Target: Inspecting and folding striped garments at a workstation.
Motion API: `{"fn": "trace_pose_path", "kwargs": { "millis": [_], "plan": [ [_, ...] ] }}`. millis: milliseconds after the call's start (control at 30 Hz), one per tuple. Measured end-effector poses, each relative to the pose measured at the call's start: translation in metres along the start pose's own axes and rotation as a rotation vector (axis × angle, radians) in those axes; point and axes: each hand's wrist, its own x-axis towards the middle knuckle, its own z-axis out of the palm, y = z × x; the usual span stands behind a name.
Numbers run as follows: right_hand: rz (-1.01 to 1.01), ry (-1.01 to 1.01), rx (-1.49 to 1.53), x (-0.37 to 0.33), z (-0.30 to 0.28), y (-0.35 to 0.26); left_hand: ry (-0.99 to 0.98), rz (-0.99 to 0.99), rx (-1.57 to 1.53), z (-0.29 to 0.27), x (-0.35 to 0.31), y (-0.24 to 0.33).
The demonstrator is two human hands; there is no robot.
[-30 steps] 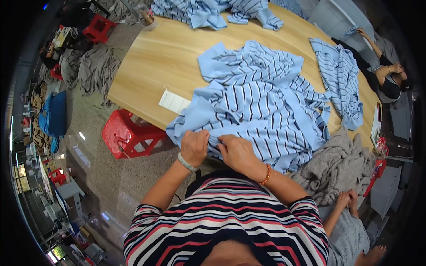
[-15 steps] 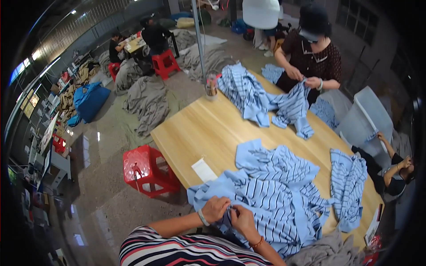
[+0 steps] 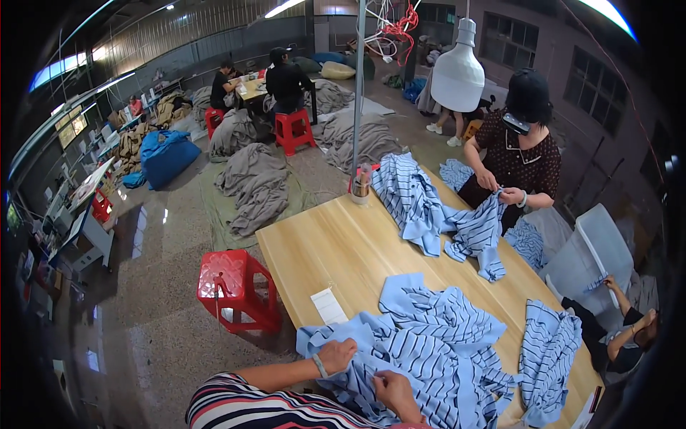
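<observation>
A light-blue garment with dark stripes (image 3: 436, 368) lies bunched over the near edge of the wooden table in front of me. My left hand (image 3: 336, 356), a band on its wrist, is closed on the plain blue cloth at the garment's left part. Just right of it and nearer to me, my right hand (image 3: 395, 392) has its fingers curled and pinched against the same garment. The exact bit of cloth between those fingers is hidden. Further striped cloth (image 3: 439, 314) is heaped just beyond, touching the garment.
On the wooden table (image 3: 314, 243) lie a white paper slip (image 3: 328, 306) and another striped garment (image 3: 549, 357) at right. Across it, a co-worker (image 3: 518, 150) handles striped cloth (image 3: 414, 204). A lamp (image 3: 459, 75) hangs above; a red stool (image 3: 232, 286) stands left.
My view has tilted upward, so the scene sits lower. My two hands, close together before at one spot of the garment, are now slightly farther apart.
</observation>
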Motion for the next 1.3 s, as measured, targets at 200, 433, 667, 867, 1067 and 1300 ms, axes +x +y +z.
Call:
{"fn": "trace_pose_path", "kwargs": {
  "millis": [200, 433, 667, 867, 1067, 1300],
  "plan": [
    [0.316, 0.228, 0.272, -0.034, -0.069, 0.052, -0.388, -0.001, 0.069, -0.001, 0.019, -0.034],
    [0.378, 0.494, -0.108, 0.016, -0.159, 0.163, -0.25, -0.08, -0.102, 0.03, 0.157, -0.04],
    [0.663, 0.558, -0.06, 0.065, -0.193, 0.25, -0.311, 0.026, 0.089, 0.186, 0.257, -0.037],
    [0.739, 0.681, -0.216, 0.128, -0.143, 0.29, -0.278, 0.016, 0.297, 0.235, 0.275, 0.001],
    [0.609, 0.608, -0.183, 0.142, -0.125, 0.284, -0.254, -0.107, -0.024, 0.247, 0.319, -0.035],
    [0.26, 0.881, 0.051, 0.117, -0.217, 0.204, -0.115, -0.144, -0.647, 0.168, 0.343, -0.033]
  ]
}}
